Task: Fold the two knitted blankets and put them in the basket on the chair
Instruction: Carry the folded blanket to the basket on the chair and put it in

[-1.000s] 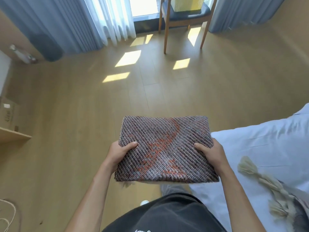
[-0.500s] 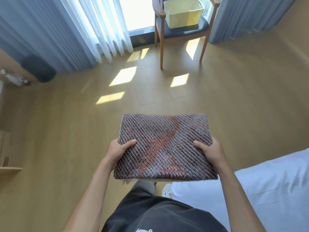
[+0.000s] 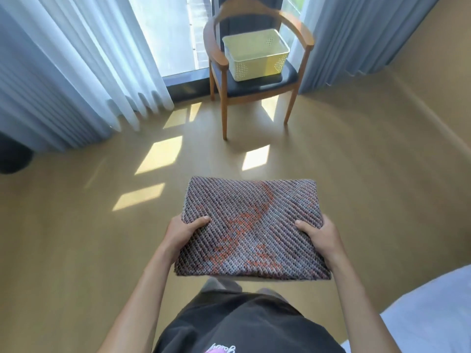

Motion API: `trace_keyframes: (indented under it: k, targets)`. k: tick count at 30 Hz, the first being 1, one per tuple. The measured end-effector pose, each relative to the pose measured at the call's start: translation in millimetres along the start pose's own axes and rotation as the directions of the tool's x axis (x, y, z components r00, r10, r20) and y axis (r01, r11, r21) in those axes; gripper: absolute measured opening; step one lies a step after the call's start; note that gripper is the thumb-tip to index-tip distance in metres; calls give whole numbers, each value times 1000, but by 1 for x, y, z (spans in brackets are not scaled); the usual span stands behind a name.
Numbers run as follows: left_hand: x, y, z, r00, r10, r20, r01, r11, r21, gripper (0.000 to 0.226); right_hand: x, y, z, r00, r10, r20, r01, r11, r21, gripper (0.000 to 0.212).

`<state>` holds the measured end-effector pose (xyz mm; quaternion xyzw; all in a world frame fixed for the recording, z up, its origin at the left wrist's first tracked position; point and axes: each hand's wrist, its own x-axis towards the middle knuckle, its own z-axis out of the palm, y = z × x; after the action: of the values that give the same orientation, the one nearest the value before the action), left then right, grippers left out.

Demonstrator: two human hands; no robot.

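A folded knitted blanket, grey-brown with an orange pattern, is held flat in front of me above the floor. My left hand grips its left edge with the thumb on top. On the opposite edge my right hand holds it the same way. Straight ahead, a pale yellow perforated basket sits on the dark seat of a wooden armchair by the window; nothing shows inside the basket. The second blanket is out of view.
Wooden floor with sunlit patches lies between me and the chair. White sheer curtains hang at the left, blue-grey curtains at the right. A corner of the white bed shows at lower right. A dark round object sits at the left edge.
The chair and basket have come closer and fuller into view. The bed and the tasselled blanket on it have slipped out to the right. Both hands keep the same hold on the blanket.
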<state>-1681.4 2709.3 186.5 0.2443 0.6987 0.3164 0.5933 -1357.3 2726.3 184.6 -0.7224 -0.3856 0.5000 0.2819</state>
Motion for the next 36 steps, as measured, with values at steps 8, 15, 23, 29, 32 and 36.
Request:
trace_keyframes:
  k: [8, 15, 23, 29, 32, 36]
  targets:
    - [104, 104, 24, 999, -16, 36, 14, 999, 46, 41, 105, -77, 1, 998, 29, -54, -29, 999, 15, 34]
    - [202, 195, 83, 1000, -5, 20, 4, 998, 56, 36, 234, -134, -20, 998, 22, -55, -19, 999, 50, 34]
    - [297, 306, 152, 1000, 1, -8, -1, 1000, 7, 41, 382, -230, -61, 999, -1, -42, 1, 1000, 5, 32]
    - [355, 374, 176, 998, 15, -62, -15, 1000, -11, 39, 468, -285, -66, 1000, -14, -9, 14, 1000, -23, 37]
    - [392, 400, 180, 997, 0, -79, -1, 1000, -10, 47, 509, -310, -63, 1000, -16, 10, 16, 1000, -18, 36]
    - [453, 436, 183, 996, -16, -86, 13, 999, -35, 50, 572, -349, -50, 1000, -25, 11, 26, 999, -31, 34]
